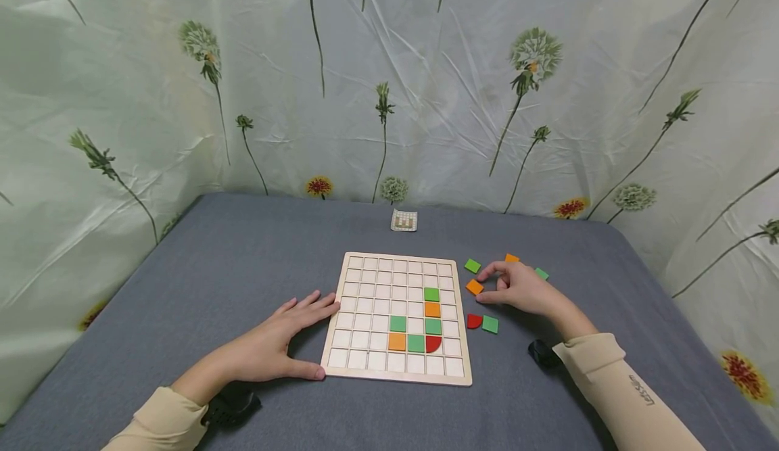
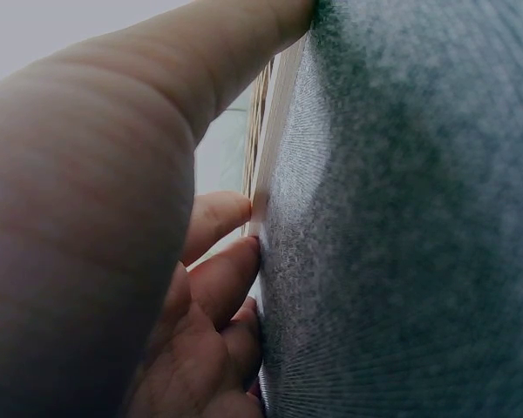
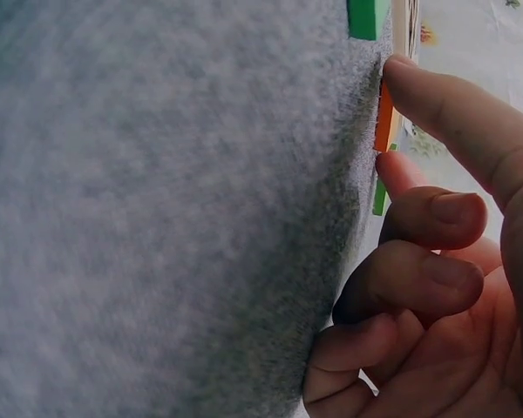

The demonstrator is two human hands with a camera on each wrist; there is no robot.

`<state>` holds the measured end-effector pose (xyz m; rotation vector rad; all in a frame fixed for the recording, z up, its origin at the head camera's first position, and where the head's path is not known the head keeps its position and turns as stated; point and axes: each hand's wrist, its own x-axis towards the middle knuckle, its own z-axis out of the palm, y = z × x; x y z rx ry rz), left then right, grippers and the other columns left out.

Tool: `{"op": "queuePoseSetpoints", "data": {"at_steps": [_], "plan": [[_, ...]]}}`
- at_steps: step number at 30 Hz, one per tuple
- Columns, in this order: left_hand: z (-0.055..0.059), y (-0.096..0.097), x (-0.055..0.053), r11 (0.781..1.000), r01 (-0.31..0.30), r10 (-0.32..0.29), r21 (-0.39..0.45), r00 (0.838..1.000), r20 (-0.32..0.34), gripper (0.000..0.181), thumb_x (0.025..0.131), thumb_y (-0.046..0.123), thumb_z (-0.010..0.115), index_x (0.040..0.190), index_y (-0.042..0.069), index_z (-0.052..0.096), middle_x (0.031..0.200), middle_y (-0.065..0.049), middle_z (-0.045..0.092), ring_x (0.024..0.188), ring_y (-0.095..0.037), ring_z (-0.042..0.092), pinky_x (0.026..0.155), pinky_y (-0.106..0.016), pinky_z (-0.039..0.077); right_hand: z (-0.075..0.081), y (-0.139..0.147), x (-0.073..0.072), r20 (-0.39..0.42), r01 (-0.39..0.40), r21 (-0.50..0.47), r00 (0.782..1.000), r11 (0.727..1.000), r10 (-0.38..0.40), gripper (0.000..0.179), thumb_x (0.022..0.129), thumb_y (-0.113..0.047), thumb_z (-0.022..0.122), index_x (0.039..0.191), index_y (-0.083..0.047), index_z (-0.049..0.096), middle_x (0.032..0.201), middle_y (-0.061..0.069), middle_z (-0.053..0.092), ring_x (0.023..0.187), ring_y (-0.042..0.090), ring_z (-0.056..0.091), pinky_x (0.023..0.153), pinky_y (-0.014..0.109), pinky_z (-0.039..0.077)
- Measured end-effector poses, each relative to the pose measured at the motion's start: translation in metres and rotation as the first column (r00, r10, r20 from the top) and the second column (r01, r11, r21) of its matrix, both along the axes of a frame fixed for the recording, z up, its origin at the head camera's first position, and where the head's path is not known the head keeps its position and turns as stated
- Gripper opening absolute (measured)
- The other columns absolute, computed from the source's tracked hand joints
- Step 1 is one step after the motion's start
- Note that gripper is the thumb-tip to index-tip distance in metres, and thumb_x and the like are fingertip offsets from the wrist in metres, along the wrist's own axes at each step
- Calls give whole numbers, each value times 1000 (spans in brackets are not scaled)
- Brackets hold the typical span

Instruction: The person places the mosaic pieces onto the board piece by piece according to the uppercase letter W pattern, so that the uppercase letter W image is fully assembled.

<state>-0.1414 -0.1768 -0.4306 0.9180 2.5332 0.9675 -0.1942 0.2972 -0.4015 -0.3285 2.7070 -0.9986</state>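
A pale wooden grid board (image 1: 371, 289) lies flat on the grey cloth, with several green and orange square tiles and a red quarter-round tile (image 1: 433, 344) in its lower right cells. My left hand (image 1: 276, 343) rests at the board's left side, fingers spread; thumb and fingertips touch its edge. Right of the board, my right hand (image 1: 517, 289) pinches an orange square tile (image 1: 474, 287) between thumb and index fingertips. In the right wrist view this orange tile (image 3: 384, 117) shows edge-on between the two fingertips, low at the cloth. The other right fingers are curled.
Around my right hand lie a light green tile (image 1: 472, 266), another orange tile (image 1: 512, 257) and a green tile (image 1: 541, 274). Nearer me, a red quarter-round tile (image 1: 474, 321) touches a green square (image 1: 489, 324). A small patterned card (image 1: 404, 220) lies behind the board.
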Motion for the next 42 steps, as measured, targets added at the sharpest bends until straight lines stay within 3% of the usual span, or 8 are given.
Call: {"op": "queuePoseSetpoints", "data": {"at_steps": [10,17,24,31,42], "plan": [[5,-1,2,1000,17,-17,3,1000,-23,101,85,58,86,168,22,40,177,-7,32,166,-46,21,127,-74,11,-2,-1,-1,6,5,7,1000,1000,-5,36,91,-26,86,115,-6,68,62,-6,42,53,8,38,52,22,32],[4,-1,1,1000,15,-15,0,1000,-17,102,85,58,86,168,22,40,177,-7,32,166,-45,20,127,-74,10,-5,0,-3,10,10,17,1000,1000,-10,33,93,-25,85,115,-7,68,62,-6,42,53,9,40,52,22,34],[2,-1,1,1000,-3,3,-3,1000,-6,102,84,60,86,168,24,40,178,-3,31,168,-40,18,129,-66,9,-5,0,-3,0,0,12,1000,1000,0,31,94,-25,83,115,-6,69,61,-7,41,53,8,40,53,22,34],[4,-2,3,1000,14,-14,4,999,-29,101,85,58,86,168,21,41,177,-7,33,166,-46,21,127,-75,10,-5,-1,-3,-5,-4,13,1000,1000,4,30,94,-24,83,115,-6,69,61,-7,41,53,8,40,52,23,34],[4,-1,3,1000,6,-6,-1,1000,-25,102,85,59,86,168,23,40,177,-5,33,166,-44,20,128,-73,11,-3,-2,-3,-32,17,49,999,999,-16,30,93,-23,84,114,-6,70,61,-6,45,54,9,43,53,23,35]]}}
